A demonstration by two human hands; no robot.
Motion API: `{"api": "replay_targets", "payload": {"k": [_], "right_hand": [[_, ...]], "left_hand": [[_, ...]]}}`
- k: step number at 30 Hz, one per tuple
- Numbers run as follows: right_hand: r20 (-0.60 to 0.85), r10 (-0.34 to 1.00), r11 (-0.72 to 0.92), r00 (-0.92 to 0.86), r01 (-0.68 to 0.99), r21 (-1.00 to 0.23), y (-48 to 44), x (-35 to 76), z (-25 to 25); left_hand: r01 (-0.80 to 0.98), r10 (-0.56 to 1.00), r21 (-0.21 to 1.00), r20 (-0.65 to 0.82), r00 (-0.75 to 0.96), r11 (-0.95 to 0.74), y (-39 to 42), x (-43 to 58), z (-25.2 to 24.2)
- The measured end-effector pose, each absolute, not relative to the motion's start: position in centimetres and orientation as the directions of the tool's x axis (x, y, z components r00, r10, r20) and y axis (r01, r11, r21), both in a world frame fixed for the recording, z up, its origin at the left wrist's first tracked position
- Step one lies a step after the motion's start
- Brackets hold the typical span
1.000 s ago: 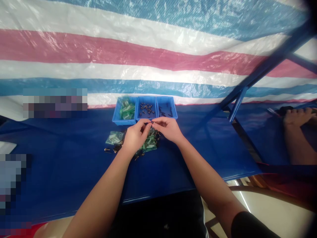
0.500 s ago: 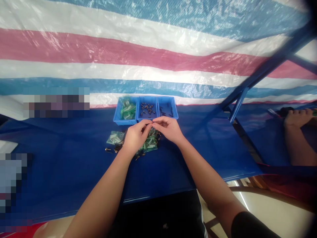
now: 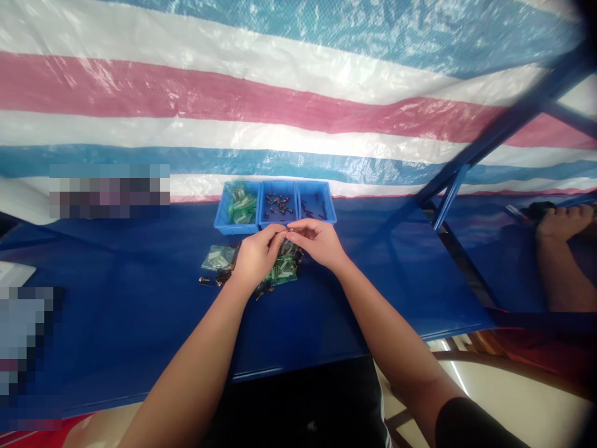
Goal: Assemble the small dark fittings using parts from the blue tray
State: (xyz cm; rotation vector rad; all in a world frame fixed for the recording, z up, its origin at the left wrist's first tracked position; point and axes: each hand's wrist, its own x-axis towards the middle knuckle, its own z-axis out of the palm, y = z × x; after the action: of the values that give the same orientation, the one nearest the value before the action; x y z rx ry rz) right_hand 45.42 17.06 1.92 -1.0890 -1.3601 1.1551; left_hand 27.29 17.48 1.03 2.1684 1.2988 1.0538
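Observation:
My left hand [image 3: 255, 255] and my right hand [image 3: 321, 244] meet fingertip to fingertip, just in front of the blue bins. Both are closed in a pinch around a tiny part, mostly hidden and too small to name. Below them lies a pile of green plastic packets [image 3: 284, 270] with pale pieces inside, mixed with dark and brassy screw-like parts. Left of it sits a clear packet [image 3: 218, 257] of whitish pieces, and a loose screw-like piece [image 3: 205, 282] rests nearby. My left hand covers part of the pile.
Three joined blue bins stand behind my hands: the left bin [image 3: 220, 218] holds green packets, the middle bin [image 3: 278, 218] small brassy parts, the right bin [image 3: 332, 208] thin dark pieces. A blue metal frame [image 3: 450, 198] rises at right. Beyond it is another person's arm [image 3: 564, 261].
My hands keep almost the same place, with slight finger movement at the pinch. A small light spot now shows between the fingertips.

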Motion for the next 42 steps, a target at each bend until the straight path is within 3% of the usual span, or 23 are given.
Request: {"api": "replay_targets", "payload": {"k": [6,20,29,42], "right_hand": [[0.19,0.978,0.196,-0.091,0.059,-0.979,17.17,45.57,1.72],[0.299,0.946,0.325,-0.127,0.326,-0.888,17.07,45.87,1.68],[0.347,0.923,0.384,-0.164,0.389,-0.838,16.95,45.97,1.39],[0.408,0.908,0.407,-0.096,0.432,-0.804,17.28,46.02,0.96]], "left_hand": [[0.584,0.878,0.657,0.389,0.28,-0.477,17.54,27.32,0.97],[0.595,0.888,0.661,0.372,0.269,-0.457,17.42,27.45,1.01],[0.613,0.894,0.652,0.343,0.287,-0.447,17.27,27.49,1.12],[0.595,0.872,0.645,0.426,0.241,-0.48,17.43,27.56,0.9]]}}
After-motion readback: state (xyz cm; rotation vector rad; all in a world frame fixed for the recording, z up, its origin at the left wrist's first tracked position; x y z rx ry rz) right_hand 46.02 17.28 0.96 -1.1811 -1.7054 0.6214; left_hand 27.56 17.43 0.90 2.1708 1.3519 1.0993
